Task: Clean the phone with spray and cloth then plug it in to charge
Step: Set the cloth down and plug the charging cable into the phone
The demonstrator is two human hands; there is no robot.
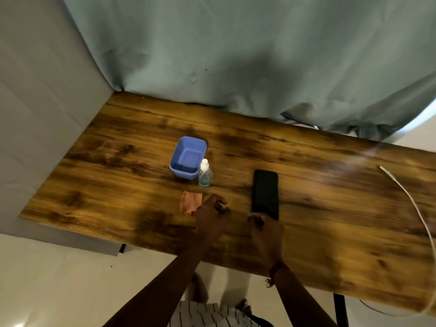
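A black phone (265,193) lies flat, screen dark, on the wooden table (118,185). My right hand (265,228) rests at its near end, fingertips touching the phone's bottom edge. A small clear spray bottle (204,173) with a white cap stands upright left of the phone. A small pinkish cloth (190,202) lies crumpled in front of the bottle. My left hand (212,213) hovers just right of the cloth, fingers loosely curled and holding nothing. A white charging cable (405,192) curves along the table's right side, its plug end pointing toward the table's back.
A blue plastic tub (188,156) stands empty behind the spray bottle. A grey-green curtain (236,55) hangs along the table's far edge. A grey wall (42,114) borders the left end. Pale floor shows below the near edge.
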